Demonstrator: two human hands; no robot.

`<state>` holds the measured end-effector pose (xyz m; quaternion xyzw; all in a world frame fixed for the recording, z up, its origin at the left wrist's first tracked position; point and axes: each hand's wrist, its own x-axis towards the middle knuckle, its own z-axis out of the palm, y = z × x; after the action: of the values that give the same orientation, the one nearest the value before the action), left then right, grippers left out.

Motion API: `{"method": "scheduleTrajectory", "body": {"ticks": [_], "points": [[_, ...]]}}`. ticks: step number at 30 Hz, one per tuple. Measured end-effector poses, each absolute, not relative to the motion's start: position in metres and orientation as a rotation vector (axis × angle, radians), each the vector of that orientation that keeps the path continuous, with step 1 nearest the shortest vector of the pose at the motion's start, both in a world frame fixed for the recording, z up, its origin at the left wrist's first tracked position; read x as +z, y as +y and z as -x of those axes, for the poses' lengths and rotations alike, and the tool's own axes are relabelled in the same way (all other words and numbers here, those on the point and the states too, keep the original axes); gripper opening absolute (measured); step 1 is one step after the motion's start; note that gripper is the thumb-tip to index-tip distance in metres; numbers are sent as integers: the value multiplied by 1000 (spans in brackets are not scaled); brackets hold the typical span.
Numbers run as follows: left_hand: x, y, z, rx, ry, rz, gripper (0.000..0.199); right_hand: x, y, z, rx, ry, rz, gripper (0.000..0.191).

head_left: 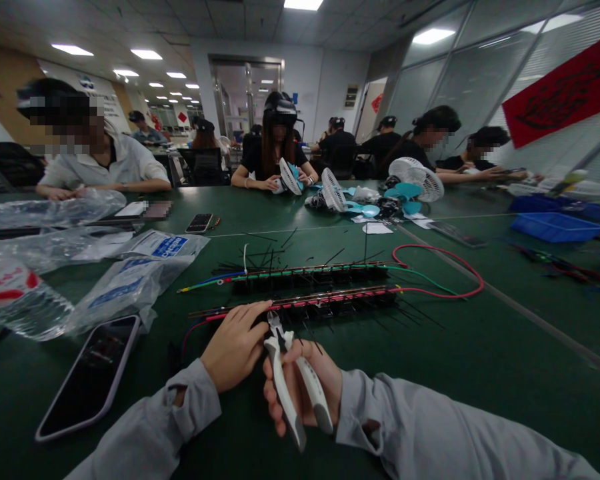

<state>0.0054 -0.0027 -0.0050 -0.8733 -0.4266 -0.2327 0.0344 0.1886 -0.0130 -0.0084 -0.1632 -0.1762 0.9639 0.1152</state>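
My right hand (305,380) is wrapped round white-and-grey cutting pliers (280,353), whose jaws point away from me at the near wire bundle. That bundle (330,300) has red wires along a black strip, with black tie ends sticking out. My left hand (237,343) lies at its left part, fingers together against the wires; whether they pinch anything is hidden. Behind it runs a second black strip (310,272) with a green wire and more loose tie ends. A red cable (480,280) loops out at the right.
A phone (90,373) lies at the left, beside a water bottle (20,293) and plastic bags (135,273). Fan parts (405,190) stand across the table (480,353). Blue trays (555,227) are at the right. Several people sit around, one opposite holding a fan.
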Motion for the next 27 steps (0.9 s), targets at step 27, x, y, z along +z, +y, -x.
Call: {"method": "scheduleTrajectory", "body": {"ticks": [27], "points": [[-5,-3,-6,-677,-1355,2685,23,-10,-13,-189,2823,-530,461,39]]}}
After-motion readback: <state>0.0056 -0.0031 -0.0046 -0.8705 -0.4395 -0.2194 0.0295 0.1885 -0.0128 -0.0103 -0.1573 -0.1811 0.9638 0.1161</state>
